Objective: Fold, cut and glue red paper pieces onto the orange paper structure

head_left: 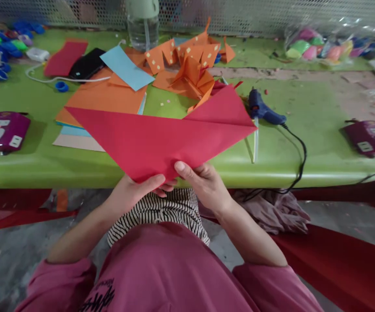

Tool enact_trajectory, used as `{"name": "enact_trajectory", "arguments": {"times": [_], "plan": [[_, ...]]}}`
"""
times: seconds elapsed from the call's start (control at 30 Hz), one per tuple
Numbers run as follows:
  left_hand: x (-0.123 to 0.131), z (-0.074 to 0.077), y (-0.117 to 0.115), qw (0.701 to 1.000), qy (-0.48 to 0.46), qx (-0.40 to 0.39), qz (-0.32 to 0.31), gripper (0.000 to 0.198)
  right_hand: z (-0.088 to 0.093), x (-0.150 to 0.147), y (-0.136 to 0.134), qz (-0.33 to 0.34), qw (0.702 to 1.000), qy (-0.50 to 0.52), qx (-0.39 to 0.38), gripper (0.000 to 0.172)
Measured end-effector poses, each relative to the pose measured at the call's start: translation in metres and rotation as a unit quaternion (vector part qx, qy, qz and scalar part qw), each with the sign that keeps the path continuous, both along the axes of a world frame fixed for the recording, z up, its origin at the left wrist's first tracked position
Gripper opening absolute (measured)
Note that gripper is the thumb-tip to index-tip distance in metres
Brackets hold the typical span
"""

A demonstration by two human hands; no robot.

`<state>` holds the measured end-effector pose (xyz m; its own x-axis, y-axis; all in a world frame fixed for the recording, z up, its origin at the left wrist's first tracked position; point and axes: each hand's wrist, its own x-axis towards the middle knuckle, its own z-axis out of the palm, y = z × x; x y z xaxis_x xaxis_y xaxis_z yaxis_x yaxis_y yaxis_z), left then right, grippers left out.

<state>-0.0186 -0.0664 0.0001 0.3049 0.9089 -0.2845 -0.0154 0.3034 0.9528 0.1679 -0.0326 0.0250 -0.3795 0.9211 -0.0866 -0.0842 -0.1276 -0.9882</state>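
Observation:
A folded sheet of red paper (161,138) is held up over the front edge of the green table, its long side facing away from me. A folded flap rises at its right end. My left hand (141,188) grips the near edge on the left, thumb on top and fingers underneath. Just to the right, my right hand (203,182) pinches the same edge, its thumb pressed on the paper. Beyond the red sheet lie folded orange paper pieces (194,78), some with pale spots. Left of them is a stack of orange paper (105,97) with a light blue strip (127,67) on it.
A blue glue gun (265,108) with a black cord lies on the right of the green table (324,104). Purple boxes (5,132) sit at both sides. A water bottle (143,26), a black phone (88,65) and bagged colourful pieces (320,45) are farther back.

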Motion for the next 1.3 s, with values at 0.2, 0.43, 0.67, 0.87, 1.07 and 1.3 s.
{"name": "enact_trajectory", "arguments": {"times": [0.2, 0.43, 0.67, 0.87, 1.07, 1.3], "plan": [[0.006, 0.0, 0.005, 0.998, 0.011, -0.038, 0.042, 0.047, -0.008, 0.02, 0.016, -0.087, 0.991, -0.102, -0.007, 0.061], [-0.015, 0.01, 0.051, 0.998, 0.016, -0.04, 0.049, 0.032, -0.005, 0.053, 0.094, -0.152, 0.986, -0.073, -0.002, 0.051], [-0.067, 0.027, 0.107, 0.912, 0.353, 0.165, 0.13, 0.044, -0.019, 0.072, 0.115, -0.158, 0.9, -0.38, 0.142, 0.029], [-0.015, 0.026, 0.103, 0.729, 0.475, 0.486, -0.08, 0.048, -0.009, 0.057, 0.087, -0.175, 0.697, -0.582, 0.381, 0.053], [0.011, -0.001, 0.13, 0.693, 0.539, 0.426, -0.218, 0.087, -0.018, 0.035, 0.085, -0.012, 0.704, -0.572, 0.421, 0.067], [-0.013, 0.006, 0.122, 0.68, 0.562, 0.395, -0.256, 0.103, -0.033, 0.046, 0.066, 0.079, 0.713, -0.574, 0.395, 0.088]]}}
